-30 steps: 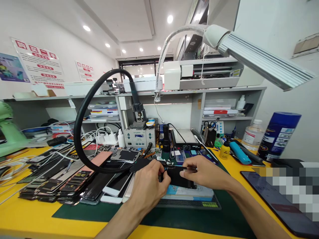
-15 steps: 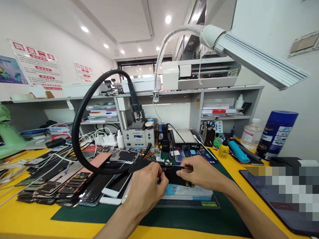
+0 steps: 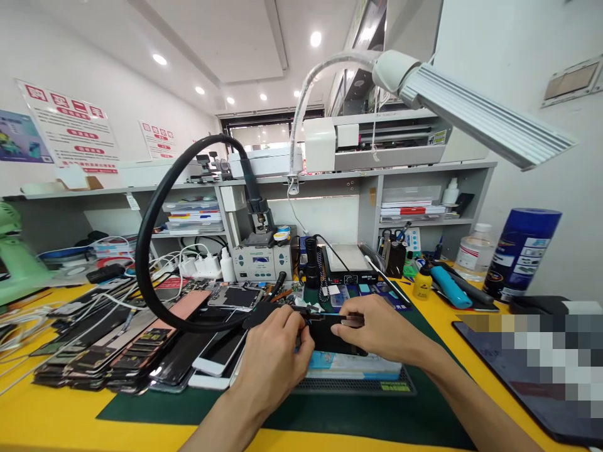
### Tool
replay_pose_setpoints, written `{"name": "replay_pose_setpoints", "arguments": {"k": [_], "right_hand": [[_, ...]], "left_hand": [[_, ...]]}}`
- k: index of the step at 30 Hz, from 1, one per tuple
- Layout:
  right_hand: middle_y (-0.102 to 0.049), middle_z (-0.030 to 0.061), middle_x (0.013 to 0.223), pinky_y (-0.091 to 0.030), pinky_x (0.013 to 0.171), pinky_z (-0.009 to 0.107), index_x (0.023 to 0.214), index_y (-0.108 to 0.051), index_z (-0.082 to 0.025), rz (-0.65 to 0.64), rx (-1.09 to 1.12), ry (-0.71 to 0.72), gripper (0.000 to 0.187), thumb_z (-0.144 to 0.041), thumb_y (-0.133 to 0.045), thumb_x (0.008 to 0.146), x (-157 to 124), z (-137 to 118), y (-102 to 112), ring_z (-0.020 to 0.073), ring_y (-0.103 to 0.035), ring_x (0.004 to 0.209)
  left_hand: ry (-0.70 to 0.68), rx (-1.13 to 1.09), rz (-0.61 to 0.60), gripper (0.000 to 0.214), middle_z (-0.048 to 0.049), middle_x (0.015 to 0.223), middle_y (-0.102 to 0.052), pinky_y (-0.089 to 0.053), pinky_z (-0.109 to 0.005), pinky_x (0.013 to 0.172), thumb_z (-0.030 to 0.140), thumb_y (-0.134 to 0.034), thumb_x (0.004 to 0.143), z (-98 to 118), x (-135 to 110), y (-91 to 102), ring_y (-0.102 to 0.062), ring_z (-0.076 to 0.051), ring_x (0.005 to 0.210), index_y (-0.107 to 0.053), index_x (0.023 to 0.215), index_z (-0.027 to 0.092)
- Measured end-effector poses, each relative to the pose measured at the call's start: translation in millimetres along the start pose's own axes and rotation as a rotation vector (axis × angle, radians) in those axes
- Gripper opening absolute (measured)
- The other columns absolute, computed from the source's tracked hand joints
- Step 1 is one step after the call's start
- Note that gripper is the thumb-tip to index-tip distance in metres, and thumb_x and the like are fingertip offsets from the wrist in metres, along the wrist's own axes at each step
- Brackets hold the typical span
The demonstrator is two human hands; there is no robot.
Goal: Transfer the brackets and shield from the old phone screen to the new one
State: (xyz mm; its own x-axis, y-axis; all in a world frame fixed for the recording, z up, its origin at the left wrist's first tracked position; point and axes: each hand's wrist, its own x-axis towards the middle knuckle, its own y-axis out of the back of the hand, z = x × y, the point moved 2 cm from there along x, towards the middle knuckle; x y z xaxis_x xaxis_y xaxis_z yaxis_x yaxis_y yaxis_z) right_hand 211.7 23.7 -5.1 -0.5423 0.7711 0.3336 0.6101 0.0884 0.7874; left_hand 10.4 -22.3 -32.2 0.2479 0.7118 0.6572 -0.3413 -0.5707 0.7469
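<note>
A thin black phone, partly opened along its upper edge, is held up in front of me. My left hand grips its left part, thumb and bent fingers pressed together. My right hand pinches the upper right edge with thumb and curled fingers. The fingers hide much of the phone, and I cannot make out the small parts between them. Below it lies a white and light-blue box on a dark perforated tray, which rests on a green mat.
Stacked phone parts and white cables crowd the left. A thick black hose loops beside my left hand. Behind are a grey soldering station and a black flashlight. A tablet and a blue spray can are at right.
The black phone is tilted slightly differently, and the gold bit at its lower right corner shows less. Both hands have shifted slightly left, keeping their hold. The camera view has moved a little.
</note>
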Motion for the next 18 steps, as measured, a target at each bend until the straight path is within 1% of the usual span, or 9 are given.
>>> {"name": "replay_pose_setpoints", "arguments": {"k": [3,7,9,12,13,15,18], "right_hand": [[-0.035,-0.0063,0.058,-0.023,0.051,0.026,0.06,-0.036,-0.021,0.017,-0.003,0.031,0.04,-0.034,-0.061,0.087,0,-3,2,0.0108,-0.032,0.055],[-0.043,-0.0044,0.061,-0.027,0.055,0.027,0.059,-0.043,-0.02,0.03,0.003,0.079,0.037,-0.032,-0.063,0.088,-1,-7,3,0.012,-0.039,0.058],[-0.045,-0.0037,0.061,-0.029,0.056,0.027,0.058,-0.046,-0.019,0.03,0.012,0.098,0.037,-0.031,-0.064,0.089,-1,-7,3,0.0126,-0.042,0.059],[-0.047,-0.0026,0.062,-0.032,0.057,0.026,0.059,-0.051,-0.019,0.029,0.025,0.112,0.036,-0.031,-0.063,0.09,-1,-8,2,0.0132,-0.044,0.059],[-0.048,-0.0021,0.063,-0.033,0.057,0.026,0.06,-0.053,-0.019,0.031,0.031,0.114,0.034,-0.03,-0.063,0.091,-1,-8,2,0.0135,-0.045,0.06],[-0.05,-0.0014,0.064,-0.034,0.057,0.027,0.063,-0.058,-0.018,0.038,0.049,0.114,0.031,-0.031,-0.062,0.091,-1,-8,1,0.0139,-0.045,0.06],[-0.047,-0.0023,0.064,-0.034,0.057,0.027,0.066,-0.062,-0.018,0.036,0.08,0.084,0.029,-0.033,-0.063,0.091,0,-7,0,0.0139,-0.044,0.061]], "left_hand": [[0.028,-0.033,0.0,0.013,-0.0021,0.079,-0.06,-0.031,-0.031,0.055,0.024,-0.05,0.092,-1,-2,1.8,-0.054,-0.018,0.064,-0.055,0.08,0.022],[0.046,-0.094,0.018,0.012,0.0003,0.077,-0.059,-0.033,-0.029,0.054,0.026,-0.052,0.093,-2,-8,6.5,-0.054,-0.015,0.061,-0.056,0.082,0.023],[0.049,-0.123,0.047,0.011,0.0011,0.076,-0.057,-0.036,-0.028,0.054,0.026,-0.053,0.093,-4,-12,7.9,-0.054,-0.014,0.06,-0.057,0.084,0.023],[0.065,-0.149,0.123,0.003,0.0014,0.074,-0.055,-0.038,-0.027,0.055,0.026,-0.055,0.092,-9,-19,8.4,-0.053,-0.015,0.061,-0.056,0.091,0.023],[0.075,-0.152,0.15,0.005,0.0008,0.076,-0.055,-0.039,-0.028,0.056,0.026,-0.056,0.092,-11,-21,8.6,-0.054,-0.015,0.063,-0.056,0.095,0.023],[0.091,-0.151,0.179,0.015,-0.0015,0.083,-0.055,-0.041,-0.028,0.056,0.026,-0.057,0.091,-16,-23,9.4,-0.055,-0.016,0.065,-0.056,0.106,0.022],[0.085,-0.17,0.128,0.018,-0.0041,0.096,-0.054,-0.043,-0.027,0.055,0.024,-0.056,0.091,-23,-24,13.3,-0.056,-0.015,0.067,-0.058,0.109,0.024]]}}
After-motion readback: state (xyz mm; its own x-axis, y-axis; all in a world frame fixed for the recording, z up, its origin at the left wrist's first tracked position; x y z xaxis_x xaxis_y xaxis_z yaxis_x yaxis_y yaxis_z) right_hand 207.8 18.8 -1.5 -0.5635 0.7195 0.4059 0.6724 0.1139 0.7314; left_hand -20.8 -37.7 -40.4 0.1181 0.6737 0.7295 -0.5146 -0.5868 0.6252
